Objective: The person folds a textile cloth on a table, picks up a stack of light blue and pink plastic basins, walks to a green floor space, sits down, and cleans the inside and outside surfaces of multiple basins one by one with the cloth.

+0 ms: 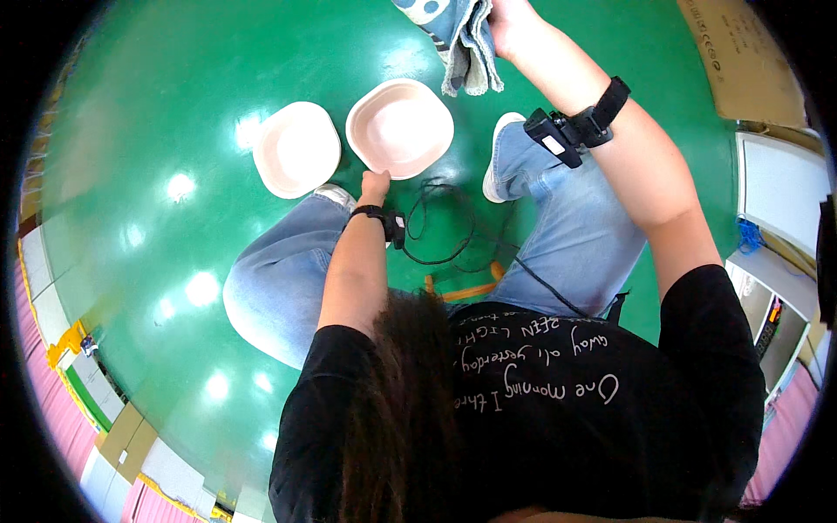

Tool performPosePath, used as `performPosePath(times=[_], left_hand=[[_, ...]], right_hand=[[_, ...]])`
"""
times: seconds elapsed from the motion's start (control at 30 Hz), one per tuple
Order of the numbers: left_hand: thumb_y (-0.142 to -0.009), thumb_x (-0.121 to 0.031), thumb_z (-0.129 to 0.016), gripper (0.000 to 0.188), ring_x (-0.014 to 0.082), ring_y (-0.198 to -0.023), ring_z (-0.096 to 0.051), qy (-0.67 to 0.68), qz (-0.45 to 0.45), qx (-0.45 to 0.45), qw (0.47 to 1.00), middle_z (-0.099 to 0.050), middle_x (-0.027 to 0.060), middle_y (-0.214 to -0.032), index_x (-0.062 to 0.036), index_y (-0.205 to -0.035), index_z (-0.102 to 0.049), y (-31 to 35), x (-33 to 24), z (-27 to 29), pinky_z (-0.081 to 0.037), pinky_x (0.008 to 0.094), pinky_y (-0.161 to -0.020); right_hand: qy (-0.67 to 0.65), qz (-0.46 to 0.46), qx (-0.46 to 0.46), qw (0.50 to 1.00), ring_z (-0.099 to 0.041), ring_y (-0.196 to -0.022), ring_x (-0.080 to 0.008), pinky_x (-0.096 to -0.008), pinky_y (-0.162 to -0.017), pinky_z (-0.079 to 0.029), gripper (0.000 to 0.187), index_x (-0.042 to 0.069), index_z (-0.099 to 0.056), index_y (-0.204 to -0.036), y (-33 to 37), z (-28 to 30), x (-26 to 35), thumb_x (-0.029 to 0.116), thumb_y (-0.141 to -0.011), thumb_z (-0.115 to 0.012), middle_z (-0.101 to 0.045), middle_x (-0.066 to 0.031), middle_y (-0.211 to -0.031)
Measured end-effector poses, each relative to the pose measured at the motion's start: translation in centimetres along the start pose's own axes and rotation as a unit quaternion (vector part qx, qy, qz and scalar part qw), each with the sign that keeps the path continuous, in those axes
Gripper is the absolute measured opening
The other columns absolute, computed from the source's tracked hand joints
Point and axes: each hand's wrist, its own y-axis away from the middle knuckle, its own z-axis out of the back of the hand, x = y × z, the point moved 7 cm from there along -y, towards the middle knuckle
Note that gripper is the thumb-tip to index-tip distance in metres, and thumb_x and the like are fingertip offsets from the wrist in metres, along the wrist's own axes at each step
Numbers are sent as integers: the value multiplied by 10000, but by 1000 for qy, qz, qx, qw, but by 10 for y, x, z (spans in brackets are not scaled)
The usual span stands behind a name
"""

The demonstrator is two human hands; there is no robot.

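Observation:
Two pale pink basins with rounded corners stand side by side on the green floor in front of me. My left hand [375, 185] has its fingers closed on the near rim of the right basin [400, 131]. Just left of that one is the other basin [297, 150], untouched. At the top edge, my right hand [516, 31] grips a blue patterned towel [468, 45] with a pale fringed edge. The towel hangs in folds beyond the right basin, its upper part cut off by the picture's edge.
A black cable [453, 253] loops on the green floor [157, 253] between my legs. Beneath me part of a wooden stool [468, 292] shows. A cardboard box [746, 65] and a white shelf unit [772, 288] stand at the right. Boxes [126, 443] line the lower left.

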Motion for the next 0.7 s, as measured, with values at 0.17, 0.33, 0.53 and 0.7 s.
performPosePath(times=[0.17,0.33,0.53,0.7], left_hand=[[-806,-299,-639,361,228,-520,-601,-70,-115,-86,987,-609,114,-618,51,-719,-628,-31,8,0,-496,352,-496],[-739,-338,-671,472,430,-971,-603,-56,-62,-11,996,-629,301,-977,98,-916,-637,-23,-5,-6,-477,447,-848],[-727,-298,-652,400,380,-856,-651,-42,-56,-40,997,-655,272,-883,90,-826,-644,-4,-16,22,-503,414,-781],[-694,-187,-625,232,186,-520,-571,186,42,5,982,-599,112,-631,43,-681,-599,12,-46,6,-466,310,-506]], right_hand=[[2,6,-15,1000,-655,-808,-276,-400,-764,-546,246,-5,-606,-974,-2,3,4,120,-854,-432,-671,-144,-907],[30,-4,-5,1000,-651,-788,-271,-404,-734,-542,245,0,-609,-959,-4,2,6,130,-849,-433,-672,-135,-881],[10,15,-37,999,-655,-814,-271,-409,-765,-544,245,5,-602,-984,-2,-6,3,130,-859,-433,-672,-139,-908],[1,-10,-2,1000,-652,-832,-288,-426,-781,-539,244,6,-596,-1001,-8,3,12,120,-863,-430,-669,-149,-929]])
